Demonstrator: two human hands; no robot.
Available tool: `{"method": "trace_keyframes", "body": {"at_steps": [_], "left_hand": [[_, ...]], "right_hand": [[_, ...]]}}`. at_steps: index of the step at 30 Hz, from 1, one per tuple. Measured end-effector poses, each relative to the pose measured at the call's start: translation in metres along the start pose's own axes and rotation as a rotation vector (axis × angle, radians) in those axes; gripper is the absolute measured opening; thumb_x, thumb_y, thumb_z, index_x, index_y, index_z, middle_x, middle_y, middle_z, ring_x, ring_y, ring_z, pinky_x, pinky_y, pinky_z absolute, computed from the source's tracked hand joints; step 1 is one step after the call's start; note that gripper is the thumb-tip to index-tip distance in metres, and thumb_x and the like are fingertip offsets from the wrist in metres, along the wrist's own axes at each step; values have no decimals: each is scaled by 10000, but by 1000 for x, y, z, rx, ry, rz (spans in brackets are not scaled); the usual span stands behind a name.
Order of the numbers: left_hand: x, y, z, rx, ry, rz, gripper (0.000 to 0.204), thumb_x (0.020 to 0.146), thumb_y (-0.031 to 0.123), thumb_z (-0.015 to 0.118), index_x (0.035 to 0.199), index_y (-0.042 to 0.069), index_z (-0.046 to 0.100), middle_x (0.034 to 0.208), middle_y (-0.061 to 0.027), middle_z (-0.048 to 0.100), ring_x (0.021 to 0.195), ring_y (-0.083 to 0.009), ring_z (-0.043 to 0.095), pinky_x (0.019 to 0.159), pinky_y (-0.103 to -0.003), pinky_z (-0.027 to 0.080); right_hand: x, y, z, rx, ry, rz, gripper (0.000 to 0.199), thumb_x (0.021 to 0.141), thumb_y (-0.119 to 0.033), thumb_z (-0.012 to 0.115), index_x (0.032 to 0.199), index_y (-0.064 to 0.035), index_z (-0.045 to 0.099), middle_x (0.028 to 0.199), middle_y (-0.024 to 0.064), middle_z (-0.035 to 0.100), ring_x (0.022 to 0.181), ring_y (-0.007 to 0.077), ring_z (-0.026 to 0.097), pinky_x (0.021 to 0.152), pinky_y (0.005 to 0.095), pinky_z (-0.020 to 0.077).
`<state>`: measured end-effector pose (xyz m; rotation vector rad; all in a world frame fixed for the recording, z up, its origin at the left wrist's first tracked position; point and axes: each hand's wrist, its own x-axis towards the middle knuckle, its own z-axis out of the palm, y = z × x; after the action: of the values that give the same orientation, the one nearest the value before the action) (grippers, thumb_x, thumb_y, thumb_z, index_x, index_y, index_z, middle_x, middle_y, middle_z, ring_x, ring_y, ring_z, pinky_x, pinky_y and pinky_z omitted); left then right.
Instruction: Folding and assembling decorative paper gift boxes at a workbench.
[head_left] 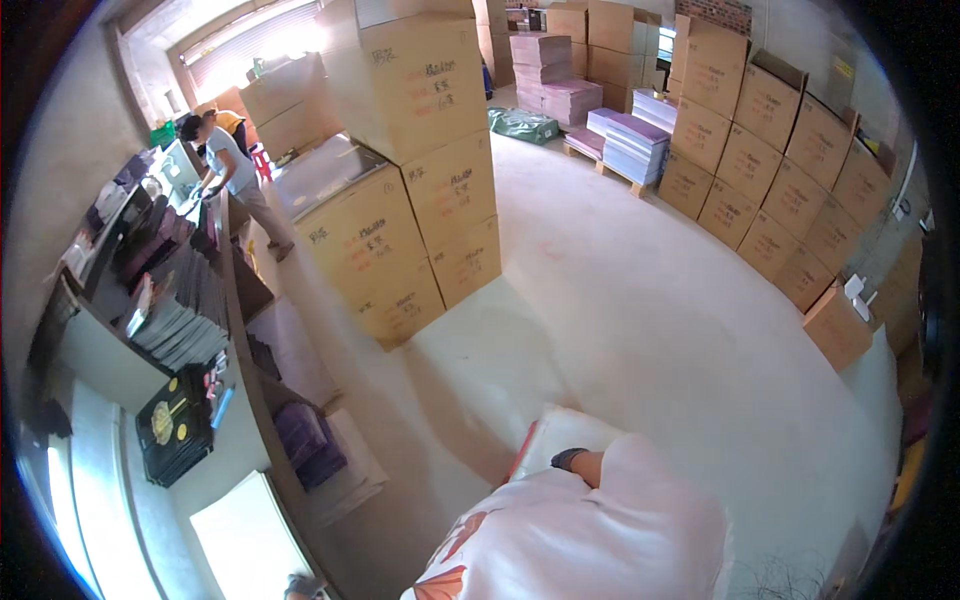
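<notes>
At the bottom edge, a dark-gloved hand point(302, 587), which appears to be my left hand, is cut off by the frame beside the corner of a white sheet or board point(250, 535) on the workbench. Its fingers cannot be made out. My right hand point(568, 459), with something dark grey like a glove on it, reaches out past my white shirt. It rests on or near a white, plastic-looking bundle with a red edge point(560, 432). Those fingers are hidden too, so whether it grips the bundle does not show.
A long workbench point(240, 425) runs along the left, bearing stacks of dark folders point(190, 315) and black cases point(172, 435). Tall cardboard boxes point(375, 245) stand ahead, others point(770, 190) along the right. Farther back another person point(235, 165) leans over the bench.
</notes>
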<state>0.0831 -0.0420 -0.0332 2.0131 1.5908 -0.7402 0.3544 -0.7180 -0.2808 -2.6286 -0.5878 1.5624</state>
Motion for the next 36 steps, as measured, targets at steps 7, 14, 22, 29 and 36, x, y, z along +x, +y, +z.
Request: {"method": "trace_keyframes", "body": {"at_steps": [7,14,22,29,36], "left_hand": [[-6,8,12,80,-105,-5,284,843,325,661,955,69,612,702,-100,597,478,-174,522,404,-323,417],[-37,36,0,132,-215,4,336,851,398,653,1002,99,663,695,-89,639,489,-163,534,438,-337,433],[25,22,-1,168,-318,-32,345,829,333,709,980,37,619,732,-124,651,508,-194,574,427,-341,473],[-4,29,3,228,-297,-23,369,820,269,730,982,-38,604,712,-173,679,547,-245,655,443,-354,550],[25,-8,32,315,-265,113,341,798,306,740,866,-17,655,701,-148,677,577,-244,663,512,-418,545]], "right_hand": [[-28,-43,-34,-26,0,-91,506,841,-437,522,1260,-160,582,1302,118,566,1202,296,539,1001,430,423],[-7,-31,-9,20,90,-145,535,845,-490,487,1245,-151,595,1360,111,513,1272,270,469,1051,410,371],[-14,-48,-16,83,50,-36,595,824,-488,495,1286,-118,553,1372,138,497,1280,278,462,1071,405,350],[17,-42,-5,1,0,-102,608,831,-480,486,1304,-102,537,1338,145,527,1228,297,511,1049,398,379],[53,10,26,-6,141,-362,513,826,-490,523,1170,-131,647,1252,168,586,1180,329,543,1009,419,408]]}}
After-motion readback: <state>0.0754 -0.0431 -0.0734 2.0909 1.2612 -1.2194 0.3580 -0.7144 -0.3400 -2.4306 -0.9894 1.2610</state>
